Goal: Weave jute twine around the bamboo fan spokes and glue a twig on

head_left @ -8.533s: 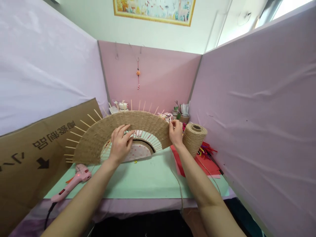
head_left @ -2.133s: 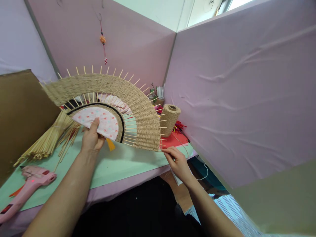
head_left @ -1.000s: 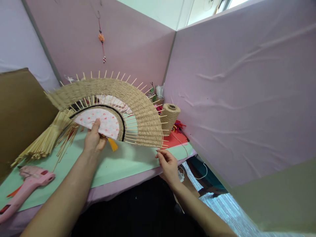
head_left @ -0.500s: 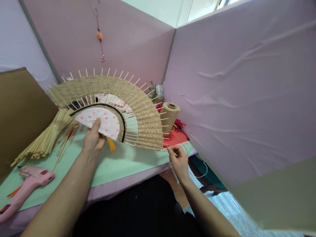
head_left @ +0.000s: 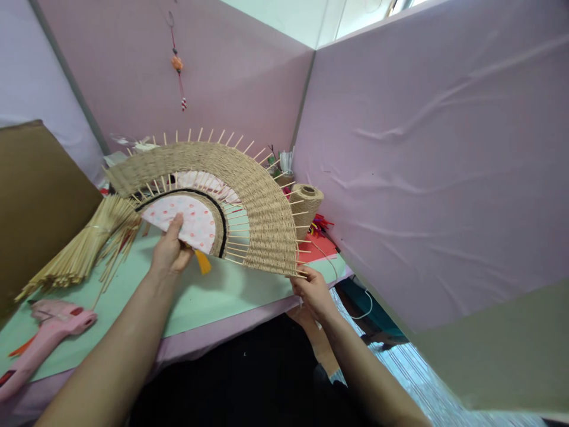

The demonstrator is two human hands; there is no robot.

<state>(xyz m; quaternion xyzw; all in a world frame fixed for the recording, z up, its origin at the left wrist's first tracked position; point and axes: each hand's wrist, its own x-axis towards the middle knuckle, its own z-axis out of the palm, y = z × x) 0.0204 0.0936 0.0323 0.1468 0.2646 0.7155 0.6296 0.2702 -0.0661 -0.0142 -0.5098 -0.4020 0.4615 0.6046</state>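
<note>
A half-round woven fan with thin sticks poking out along its rim is held up above the table. My left hand grips its dotted white fabric centre, thumb on top, with the other fingers behind. A yellow tassel hangs beside that hand. At the fan's lower right corner, my right hand has its fingers pinched at the woven edge and end sticks. A cone of twine stands behind the fan's right side, partly hidden by the sticks.
A pink glue gun lies at the left of the green-topped table. Behind it rests a bundle of straw sticks. Red sheets lie near the right corner. A brown board stands far left; pink partitions enclose the table.
My right hand has moved slightly left and up against the fan's corner, from just outside it. The fan's left end has shifted right and tilted down a little.
</note>
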